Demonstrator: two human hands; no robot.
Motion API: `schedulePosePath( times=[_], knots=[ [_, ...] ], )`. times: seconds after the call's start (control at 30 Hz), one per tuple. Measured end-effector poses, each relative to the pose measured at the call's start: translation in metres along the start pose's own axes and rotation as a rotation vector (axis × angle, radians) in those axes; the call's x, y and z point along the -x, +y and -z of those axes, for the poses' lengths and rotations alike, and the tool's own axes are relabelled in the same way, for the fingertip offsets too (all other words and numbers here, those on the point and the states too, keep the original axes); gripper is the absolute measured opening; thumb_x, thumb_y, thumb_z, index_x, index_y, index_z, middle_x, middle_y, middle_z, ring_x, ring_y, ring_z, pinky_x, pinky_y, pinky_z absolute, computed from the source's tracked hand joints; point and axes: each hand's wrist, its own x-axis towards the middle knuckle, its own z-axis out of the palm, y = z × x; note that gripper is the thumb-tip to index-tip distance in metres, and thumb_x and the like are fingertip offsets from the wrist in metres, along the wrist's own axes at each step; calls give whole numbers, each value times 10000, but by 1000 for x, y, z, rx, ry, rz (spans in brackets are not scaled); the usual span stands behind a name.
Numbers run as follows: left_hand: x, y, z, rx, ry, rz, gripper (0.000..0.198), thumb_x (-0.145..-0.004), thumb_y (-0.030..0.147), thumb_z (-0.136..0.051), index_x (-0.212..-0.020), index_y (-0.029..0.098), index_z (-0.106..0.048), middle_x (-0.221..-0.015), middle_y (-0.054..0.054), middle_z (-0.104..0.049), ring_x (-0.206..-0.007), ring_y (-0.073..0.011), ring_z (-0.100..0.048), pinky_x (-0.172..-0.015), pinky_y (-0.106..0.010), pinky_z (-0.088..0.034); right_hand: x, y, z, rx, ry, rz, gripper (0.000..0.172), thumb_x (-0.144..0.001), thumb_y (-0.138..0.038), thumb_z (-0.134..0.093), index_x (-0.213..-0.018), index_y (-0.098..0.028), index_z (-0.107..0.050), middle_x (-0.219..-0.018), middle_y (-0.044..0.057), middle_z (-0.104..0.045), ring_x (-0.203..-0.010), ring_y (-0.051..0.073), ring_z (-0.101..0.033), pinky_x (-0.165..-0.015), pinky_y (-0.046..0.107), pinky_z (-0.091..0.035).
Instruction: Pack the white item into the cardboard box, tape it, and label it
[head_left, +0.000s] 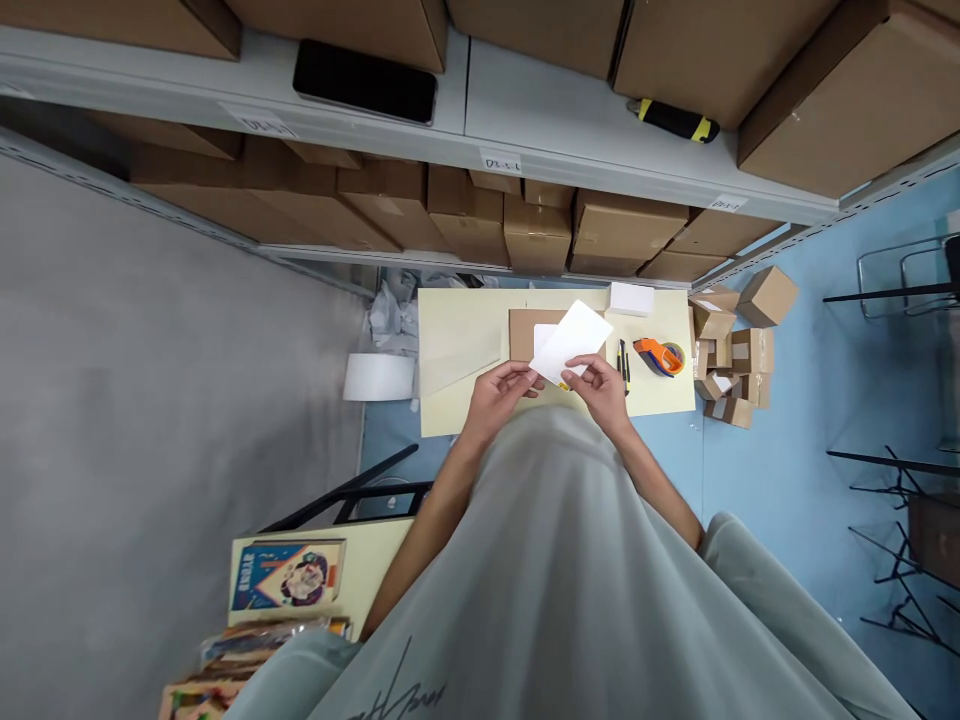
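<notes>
The white sheet [574, 340] is off the worktop [450, 350], held in the air between my two hands. Its long axis runs from near-left to far-right, so the near corner sits at my fingers and the rest slants away from me. My left hand [501, 392] has its fingers closed on that near-left corner. My right hand [604, 385] pinches the near edge just beside it, thumb on top, so both hands touch the sheet and neither is nearer.

Under the sheet a flat brown cardboard piece [523, 332] lies on the worktop. Just right of my right hand is a black-and-yellow cutter [622, 362], then the orange tape dispenser [658, 356]. A white stack [631, 298] sits at the far edge, and small cardboard boxes [731, 350] are piled to the right.
</notes>
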Motion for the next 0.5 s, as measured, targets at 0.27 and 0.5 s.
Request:
schedulePosePath(
  times=[0.27, 0.5],
  knots=[
    [-5, 26, 31, -54, -71, -73, 467, -807, 627, -905, -938, 190, -805, -895, -110, -845, -876, -285, -824, -783, -418, -677, 2, -1, -19, 16, 40, 36, 425, -809, -633, -903, -980, -267, -769, -815, -6, -688, -720, 164, -629, -704, 329, -555],
    [-14, 31, 44, -125, -93, -87, 453, -788, 629, -912, -870, 198, -796, -843, -93, -833, -847, -278, -818, -754, -402, -685, 0, -3, -30, 64, 56, 56, 449, -823, -671, -895, -990, -268, -791, -850, 9, -706, -749, 177, -638, -702, 329, -553]
  ],
)
